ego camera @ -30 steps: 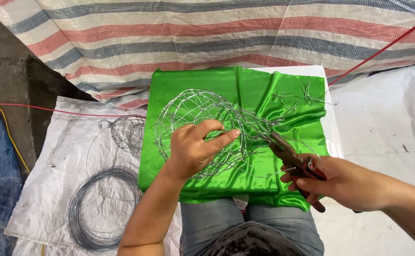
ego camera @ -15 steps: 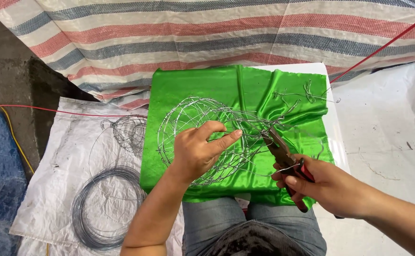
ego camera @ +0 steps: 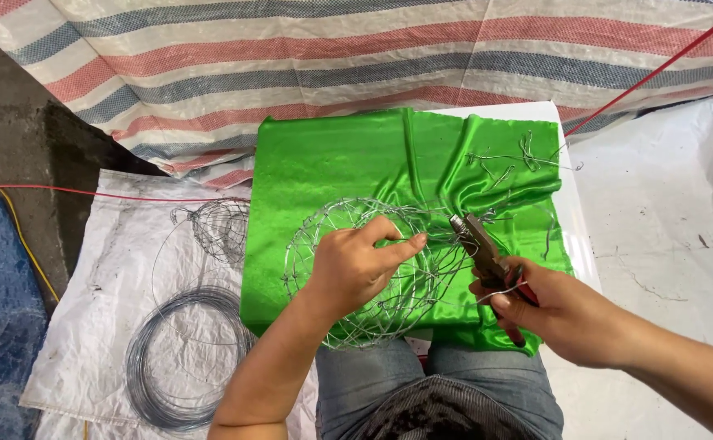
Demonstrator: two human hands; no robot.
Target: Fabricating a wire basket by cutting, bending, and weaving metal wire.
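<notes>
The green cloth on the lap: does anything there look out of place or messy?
Mostly orderly. The green cloth is creased at its upper right, where loose cut wire scraps lie scattered. The left hand steadies the wire frame; the right hand holds pliers at it. Nothing looks damaged.

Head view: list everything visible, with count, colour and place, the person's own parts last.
wire basket frame: one, silver, on the green cloth, under the left hand
pliers: one, red-handled, in the right hand, tip at the frame
green cloth: one, shiny green, over the lap
wire coil: one, grey, on the white sack, lower left
small wire cage: one, grey, above the coil
striped tarp: one, red, blue and white, top
left hand: gripping the frame
right hand: gripping the pliers
</notes>
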